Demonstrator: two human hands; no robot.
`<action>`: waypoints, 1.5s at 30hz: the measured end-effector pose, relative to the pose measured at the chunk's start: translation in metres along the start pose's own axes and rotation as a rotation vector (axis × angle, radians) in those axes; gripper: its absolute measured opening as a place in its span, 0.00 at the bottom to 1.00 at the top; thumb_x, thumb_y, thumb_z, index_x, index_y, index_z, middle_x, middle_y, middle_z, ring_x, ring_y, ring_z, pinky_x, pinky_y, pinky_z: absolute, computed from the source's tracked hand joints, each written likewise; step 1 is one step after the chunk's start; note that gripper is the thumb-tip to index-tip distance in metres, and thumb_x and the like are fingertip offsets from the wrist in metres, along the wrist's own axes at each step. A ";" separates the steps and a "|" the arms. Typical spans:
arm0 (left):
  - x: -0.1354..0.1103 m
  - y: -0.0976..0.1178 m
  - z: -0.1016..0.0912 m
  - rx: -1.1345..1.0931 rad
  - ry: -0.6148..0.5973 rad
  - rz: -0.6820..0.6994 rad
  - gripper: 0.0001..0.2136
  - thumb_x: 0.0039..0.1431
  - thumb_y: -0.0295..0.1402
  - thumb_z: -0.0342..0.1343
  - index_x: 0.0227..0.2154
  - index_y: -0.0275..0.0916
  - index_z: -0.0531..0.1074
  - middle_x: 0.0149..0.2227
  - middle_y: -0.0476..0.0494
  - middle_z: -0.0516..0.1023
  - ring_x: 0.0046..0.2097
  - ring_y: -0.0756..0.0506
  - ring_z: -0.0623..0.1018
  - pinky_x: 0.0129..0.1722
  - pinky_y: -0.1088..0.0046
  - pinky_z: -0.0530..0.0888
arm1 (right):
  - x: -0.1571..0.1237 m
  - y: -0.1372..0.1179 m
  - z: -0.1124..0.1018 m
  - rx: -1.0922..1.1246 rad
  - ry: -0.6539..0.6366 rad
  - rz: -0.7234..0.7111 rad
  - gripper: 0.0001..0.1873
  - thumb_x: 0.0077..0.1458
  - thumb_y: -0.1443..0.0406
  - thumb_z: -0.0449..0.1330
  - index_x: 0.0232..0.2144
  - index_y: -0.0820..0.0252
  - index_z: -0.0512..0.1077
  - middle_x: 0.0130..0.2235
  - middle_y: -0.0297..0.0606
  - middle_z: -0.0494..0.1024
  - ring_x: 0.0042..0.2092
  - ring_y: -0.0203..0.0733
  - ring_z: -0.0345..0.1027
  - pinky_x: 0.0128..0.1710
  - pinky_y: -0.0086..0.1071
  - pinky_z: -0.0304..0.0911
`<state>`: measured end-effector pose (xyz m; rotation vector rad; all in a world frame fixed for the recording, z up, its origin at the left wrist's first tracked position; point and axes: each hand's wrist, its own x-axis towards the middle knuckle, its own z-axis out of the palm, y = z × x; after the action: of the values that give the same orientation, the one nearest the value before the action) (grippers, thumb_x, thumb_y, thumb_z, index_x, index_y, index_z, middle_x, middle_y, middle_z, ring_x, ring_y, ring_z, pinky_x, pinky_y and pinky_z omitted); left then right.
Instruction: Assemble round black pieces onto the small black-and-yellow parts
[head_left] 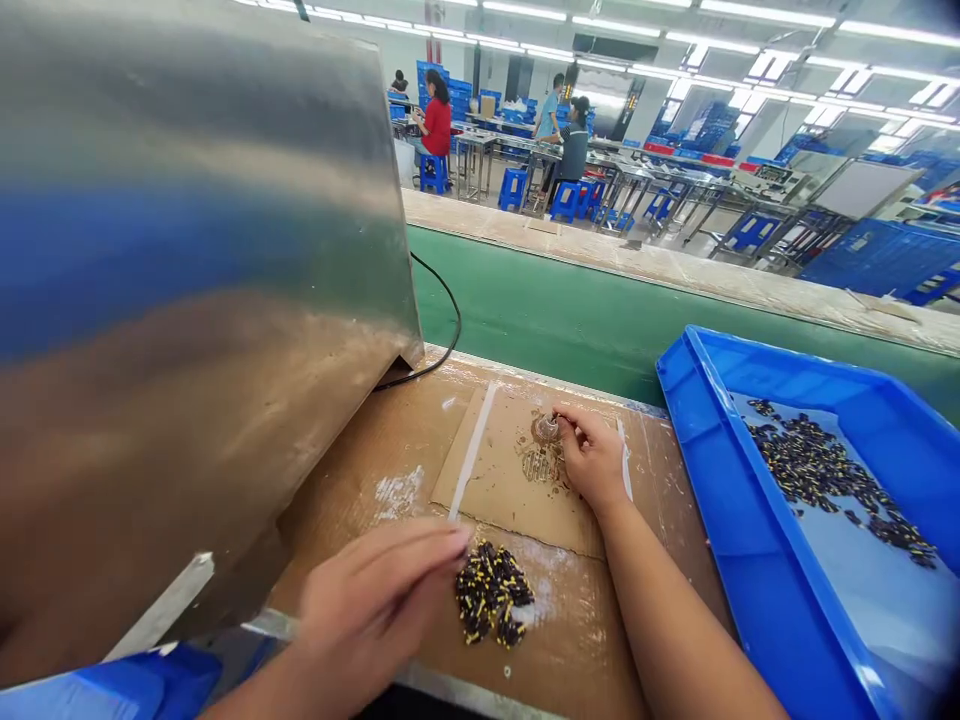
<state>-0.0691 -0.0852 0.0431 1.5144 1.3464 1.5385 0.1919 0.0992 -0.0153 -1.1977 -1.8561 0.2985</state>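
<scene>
My left hand (375, 600) lies low on the cardboard-covered bench with fingers stretched out, its fingertips touching a small pile of black and yellow parts (491, 592). My right hand (592, 455) rests farther back on a taped cardboard pad (502, 480), fingers pinched on a small round metal piece (545, 428). Glue-like stains mark the pad beside that piece.
A big stainless steel housing (187, 280) fills the left, with a black cable (442, 320) behind it. A blue tray (750, 520) on the right holds several more black and yellow parts (825, 470). A green conveyor belt (600, 320) runs behind. People sit at distant tables (570, 140).
</scene>
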 end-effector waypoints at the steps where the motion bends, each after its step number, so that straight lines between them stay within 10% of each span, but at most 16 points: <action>1: 0.009 -0.003 0.016 -0.025 -0.063 -0.037 0.10 0.55 0.34 0.68 0.40 0.54 0.84 0.38 0.44 0.84 0.39 0.39 0.84 0.42 0.63 0.83 | 0.000 0.001 0.000 -0.002 0.002 0.001 0.14 0.67 0.62 0.55 0.46 0.55 0.79 0.45 0.41 0.84 0.42 0.44 0.76 0.41 0.37 0.71; 8: 0.082 -0.035 0.097 -0.584 -0.026 -0.447 0.16 0.52 0.35 0.70 0.43 0.35 0.79 0.35 0.37 0.83 0.36 0.45 0.83 0.39 0.73 0.81 | -0.002 0.003 0.001 -0.013 0.001 -0.009 0.12 0.67 0.64 0.57 0.47 0.55 0.79 0.44 0.39 0.84 0.41 0.42 0.75 0.43 0.37 0.70; 15: 0.071 -0.063 0.090 -0.534 0.058 -0.583 0.14 0.53 0.35 0.69 0.40 0.33 0.80 0.31 0.42 0.81 0.33 0.51 0.78 0.35 0.80 0.77 | 0.000 -0.002 0.001 -0.025 0.005 0.035 0.11 0.67 0.63 0.58 0.46 0.54 0.79 0.42 0.37 0.84 0.36 0.40 0.73 0.38 0.35 0.69; 45: 0.072 -0.056 0.094 -0.658 0.046 -0.618 0.17 0.50 0.36 0.72 0.41 0.33 0.80 0.34 0.38 0.83 0.35 0.47 0.81 0.38 0.74 0.81 | -0.006 -0.025 -0.007 0.314 0.226 0.352 0.11 0.58 0.58 0.64 0.38 0.58 0.78 0.37 0.40 0.81 0.36 0.41 0.74 0.36 0.34 0.70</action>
<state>-0.0054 0.0217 0.0023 0.5881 1.0352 1.3999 0.1832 0.0798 0.0002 -1.2742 -1.3428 0.6002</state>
